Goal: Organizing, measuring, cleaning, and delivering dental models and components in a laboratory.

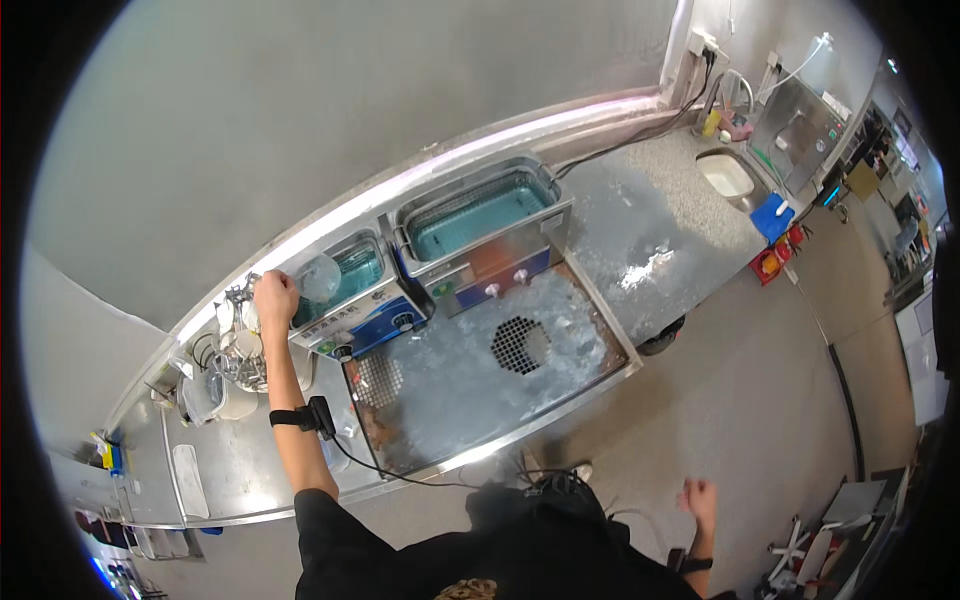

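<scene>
My left hand (275,297) reaches far out to the left edge of the smaller ultrasonic cleaning bath (372,315). Its fingers are closed at the side of a clear, round plastic cup (318,278), which it appears to hold. The cup is over the bath's bluish water; whether it touches the water is unclear. My right hand (697,497) hangs in the air at the lower right, away from the bench, its fingers curled in with nothing visible in them. Just right of the small bath stands a larger bath (480,225) with a wire basket in blue-green water.
Wire-hung metal parts (243,358) and a white tub (235,402) crowd the bench left of my forearm. A wet, rimmed tray with a black drain grid (520,345) lies before the baths. Far right are a small sink (725,177) and a blue cloth (772,217).
</scene>
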The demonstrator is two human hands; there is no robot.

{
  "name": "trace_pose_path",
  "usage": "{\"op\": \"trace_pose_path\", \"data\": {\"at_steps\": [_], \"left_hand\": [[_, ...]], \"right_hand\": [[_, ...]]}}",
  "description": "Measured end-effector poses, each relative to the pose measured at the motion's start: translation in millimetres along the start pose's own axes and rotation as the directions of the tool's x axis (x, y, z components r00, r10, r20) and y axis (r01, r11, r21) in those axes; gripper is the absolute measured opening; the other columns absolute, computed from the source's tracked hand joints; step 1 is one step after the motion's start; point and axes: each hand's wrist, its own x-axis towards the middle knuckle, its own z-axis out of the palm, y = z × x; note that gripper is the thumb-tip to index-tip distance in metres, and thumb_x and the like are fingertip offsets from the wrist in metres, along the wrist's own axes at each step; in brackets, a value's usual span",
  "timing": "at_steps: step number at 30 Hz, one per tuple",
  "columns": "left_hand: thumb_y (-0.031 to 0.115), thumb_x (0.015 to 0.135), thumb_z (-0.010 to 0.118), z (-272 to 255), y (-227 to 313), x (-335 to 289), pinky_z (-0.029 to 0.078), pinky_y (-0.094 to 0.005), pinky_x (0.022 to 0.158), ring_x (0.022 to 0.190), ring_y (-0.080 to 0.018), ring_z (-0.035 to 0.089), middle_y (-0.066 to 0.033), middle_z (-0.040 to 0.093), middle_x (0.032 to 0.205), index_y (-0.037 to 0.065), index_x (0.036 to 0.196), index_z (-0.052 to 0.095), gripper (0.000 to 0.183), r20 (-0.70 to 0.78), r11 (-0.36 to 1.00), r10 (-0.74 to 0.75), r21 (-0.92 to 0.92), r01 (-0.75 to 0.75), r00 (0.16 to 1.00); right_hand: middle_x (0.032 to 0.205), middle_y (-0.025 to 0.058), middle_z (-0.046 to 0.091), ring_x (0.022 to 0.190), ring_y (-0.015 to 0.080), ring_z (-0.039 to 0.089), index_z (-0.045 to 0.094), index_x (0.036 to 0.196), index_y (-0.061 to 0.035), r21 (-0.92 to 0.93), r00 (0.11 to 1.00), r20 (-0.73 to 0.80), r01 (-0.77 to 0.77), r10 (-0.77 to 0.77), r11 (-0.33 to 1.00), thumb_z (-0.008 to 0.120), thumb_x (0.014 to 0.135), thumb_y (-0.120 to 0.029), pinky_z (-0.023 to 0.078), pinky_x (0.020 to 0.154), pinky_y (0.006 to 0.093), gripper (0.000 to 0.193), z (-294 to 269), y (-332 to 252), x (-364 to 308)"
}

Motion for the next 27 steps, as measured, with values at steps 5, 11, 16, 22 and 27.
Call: {"op": "trace_pose_path", "data": {"at_steps": [5, 11, 16, 22, 27], "left_hand": [[0.014, 0.084, 0.061, 0.7, 13.7, -8.4, 0.056, -0.0541, 0.079, 0.086, -0.0475, 0.068, -0.0329, 0.068, 0.088, -0.004, 0.083, 0.071, 0.021, -0.034, 0.994, -0.052, 0.091, 0.055, 0.998], [0.014, 0.087, 0.059, -12.3, 25.9, -25.9, 0.055, -0.0541, 0.082, 0.09, -0.05, 0.068, -0.0332, 0.068, 0.09, -0.006, 0.088, 0.07, 0.023, -0.046, 0.981, -0.111, 0.154, 0.117, 0.993], [0.015, 0.085, 0.059, -40.9, 55.9, -26.5, 0.054, -0.0536, 0.08, 0.086, -0.049, 0.067, -0.0306, 0.069, 0.09, -0.003, 0.086, 0.072, 0.022, -0.169, 0.995, 0.019, 0.098, -0.002, 0.985], [0.019, 0.088, 0.061, -78.8, 79.0, -35.6, 0.055, -0.0517, 0.079, 0.087, -0.0465, 0.067, -0.0249, 0.071, 0.089, 0.002, 0.087, 0.074, 0.022, -0.25, 0.988, 0.06, 0.153, -0.022, 0.966], [0.019, 0.085, 0.062, -98.9, 104.9, -50.7, 0.055, -0.0494, 0.08, 0.087, -0.0454, 0.068, -0.025, 0.071, 0.087, 0.002, 0.088, 0.074, 0.022, -0.183, 0.981, 0.101, 0.179, -0.068, 0.978]], "right_hand": [[0.055, 0.016, 0.064, 0.045, 0.0261, 0.065, 0.061, 0.065, 0.0043, -0.317, 0.954, 0.027, -0.274, 0.298, 0.908, 0.063, 0.094, -0.021, 0.055, 0.045, 0.04, 0.038, -37.1, 211.7, -10.9], [0.095, 0.0167, 0.069, 0.083, 0.0253, 0.07, 0.063, 0.088, 0.0, -0.494, 0.917, 0.239, -0.167, 0.318, 0.853, 0.055, 0.096, -0.027, 0.058, 0.07, 0.0471, 0.029, -46.9, 339.0, -53.3], [0.077, 0.0157, 0.068, 0.065, 0.0263, 0.069, 0.063, 0.082, 0.0013, -0.366, 0.94, 0.333, 0.059, 0.071, 0.929, 0.056, 0.093, -0.022, 0.058, 0.056, 0.0427, 0.027, -51.6, 309.9, -47.0], [0.076, 0.0185, 0.07, 0.058, 0.0263, 0.07, 0.064, 0.092, 0.0046, 0.034, 0.878, 0.246, -0.432, 0.412, 0.901, 0.058, 0.094, -0.019, 0.059, 0.052, 0.0378, 0.024, -58.2, 260.6, -0.1], [0.079, 0.0196, 0.072, 0.059, 0.0276, 0.071, 0.064, 0.097, 0.0045, -0.01, 0.885, 0.229, -0.415, 0.406, 0.91, 0.059, 0.095, -0.022, 0.059, 0.053, 0.0386, 0.026, -75.1, 243.3, 19.0]]}}
